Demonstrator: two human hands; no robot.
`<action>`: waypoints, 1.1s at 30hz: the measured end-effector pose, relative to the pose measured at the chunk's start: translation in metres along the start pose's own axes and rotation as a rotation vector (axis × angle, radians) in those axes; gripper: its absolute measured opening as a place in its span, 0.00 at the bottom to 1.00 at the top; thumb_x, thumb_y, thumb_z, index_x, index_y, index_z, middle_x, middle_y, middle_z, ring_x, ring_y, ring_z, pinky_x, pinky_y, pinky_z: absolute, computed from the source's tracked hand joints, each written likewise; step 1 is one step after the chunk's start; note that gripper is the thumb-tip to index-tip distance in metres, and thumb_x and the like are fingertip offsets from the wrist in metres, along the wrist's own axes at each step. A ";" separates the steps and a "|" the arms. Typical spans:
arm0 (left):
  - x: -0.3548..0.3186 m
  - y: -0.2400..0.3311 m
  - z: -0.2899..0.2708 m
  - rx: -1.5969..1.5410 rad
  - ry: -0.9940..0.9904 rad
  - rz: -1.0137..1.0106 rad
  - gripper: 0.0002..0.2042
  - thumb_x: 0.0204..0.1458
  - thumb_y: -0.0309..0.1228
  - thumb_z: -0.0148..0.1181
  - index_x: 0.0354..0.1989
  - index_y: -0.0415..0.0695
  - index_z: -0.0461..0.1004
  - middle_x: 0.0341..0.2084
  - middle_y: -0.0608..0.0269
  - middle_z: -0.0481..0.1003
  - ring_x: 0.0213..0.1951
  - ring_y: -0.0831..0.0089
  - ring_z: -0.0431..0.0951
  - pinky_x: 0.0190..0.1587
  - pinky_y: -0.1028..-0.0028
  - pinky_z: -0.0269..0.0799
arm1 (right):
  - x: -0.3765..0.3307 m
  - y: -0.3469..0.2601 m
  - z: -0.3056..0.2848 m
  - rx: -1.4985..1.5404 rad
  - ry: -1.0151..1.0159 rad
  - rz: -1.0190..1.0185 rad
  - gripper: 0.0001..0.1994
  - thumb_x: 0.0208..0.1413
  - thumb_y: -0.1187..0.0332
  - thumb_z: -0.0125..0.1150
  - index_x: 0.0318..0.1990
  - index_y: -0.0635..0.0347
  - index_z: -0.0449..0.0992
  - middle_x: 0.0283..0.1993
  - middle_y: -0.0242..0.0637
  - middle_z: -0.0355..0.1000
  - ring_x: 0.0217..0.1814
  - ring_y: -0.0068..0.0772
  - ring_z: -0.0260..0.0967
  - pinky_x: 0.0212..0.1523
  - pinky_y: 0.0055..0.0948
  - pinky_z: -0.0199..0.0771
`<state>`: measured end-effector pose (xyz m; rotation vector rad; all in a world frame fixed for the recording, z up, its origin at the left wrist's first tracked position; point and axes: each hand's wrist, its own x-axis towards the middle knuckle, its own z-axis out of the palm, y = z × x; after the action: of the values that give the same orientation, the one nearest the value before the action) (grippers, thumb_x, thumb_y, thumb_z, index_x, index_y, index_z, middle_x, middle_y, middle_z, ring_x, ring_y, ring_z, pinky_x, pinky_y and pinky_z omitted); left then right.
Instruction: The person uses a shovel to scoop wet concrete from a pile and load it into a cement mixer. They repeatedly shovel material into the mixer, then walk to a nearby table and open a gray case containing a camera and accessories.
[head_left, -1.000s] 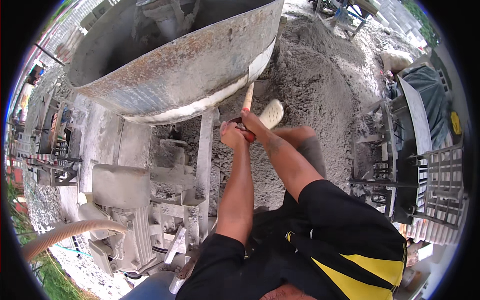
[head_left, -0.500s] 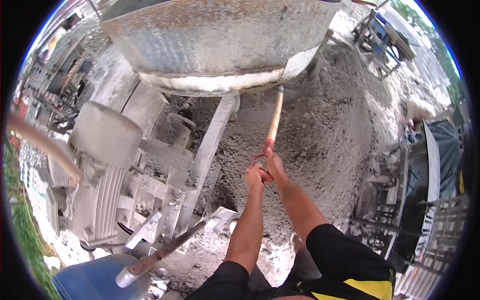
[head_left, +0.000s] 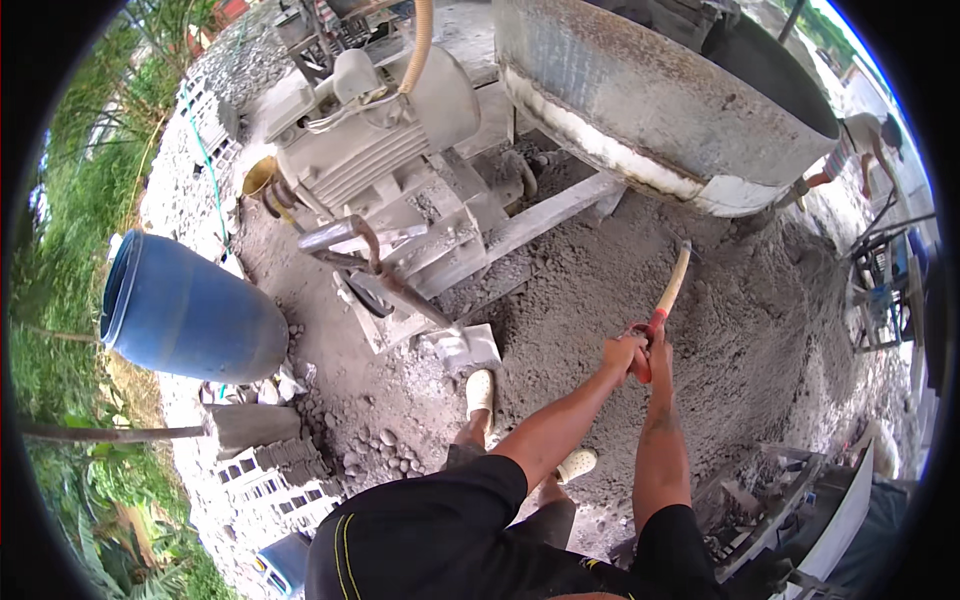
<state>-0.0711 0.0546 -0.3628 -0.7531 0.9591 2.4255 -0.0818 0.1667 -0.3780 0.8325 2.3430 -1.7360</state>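
Both of my hands are closed on a shovel (head_left: 676,276) with a pale wooden shaft and a red handle. My left hand (head_left: 624,352) wraps round the red grip at the near end. Just beside it, my right hand (head_left: 660,352) grips where the handle meets the shaft. The shaft points away from me into a heap of grey, gravelly material (head_left: 600,265). The shovel's blade cannot be made out at the far end. Beyond it stands a large, rusty, pale metal drum (head_left: 640,100), its lower edge above the heap.
A dusty motor (head_left: 370,150) on a metal frame stands left of the drum. Another shovel (head_left: 465,347) leans there, blade near my foot. Further left are a blue barrel (head_left: 200,310) and hollow blocks (head_left: 275,475). Another person (head_left: 860,140) bends at the far right.
My view has swung left, bringing the blue barrel and motor further in and shifting the drum rightward. Both hands keep hold of the shovel, which now appears further right.
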 end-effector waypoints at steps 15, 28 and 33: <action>-0.137 0.057 -0.015 0.225 0.009 0.161 0.06 0.42 0.25 0.62 0.25 0.35 0.75 0.18 0.58 0.76 0.21 0.71 0.77 0.24 0.73 0.71 | -0.121 -0.053 0.007 0.082 -0.185 0.034 0.33 0.59 0.37 0.38 0.47 0.61 0.73 0.36 0.35 0.72 0.34 0.29 0.70 0.31 0.31 0.70; -0.188 0.193 -0.135 -0.002 0.624 0.128 0.11 0.39 0.20 0.61 0.32 0.36 0.68 0.16 0.61 0.69 0.17 0.71 0.70 0.19 0.72 0.65 | 0.068 -0.008 0.157 0.944 0.125 0.680 0.20 0.51 0.63 0.66 0.44 0.63 0.64 0.34 0.38 0.64 0.30 0.33 0.66 0.35 0.30 0.77; -0.149 0.170 -0.200 0.325 0.826 0.265 0.07 0.37 0.19 0.58 0.23 0.38 0.66 0.15 0.61 0.67 0.15 0.72 0.67 0.18 0.71 0.61 | 0.090 0.041 0.198 0.934 0.087 0.672 0.06 0.51 0.73 0.58 0.32 0.61 0.67 0.24 0.34 0.62 0.23 0.29 0.62 0.23 0.27 0.67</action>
<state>0.0133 -0.2303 -0.3101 -1.6301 1.7936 2.0526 -0.1830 0.0265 -0.5163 1.5671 0.9287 -2.3743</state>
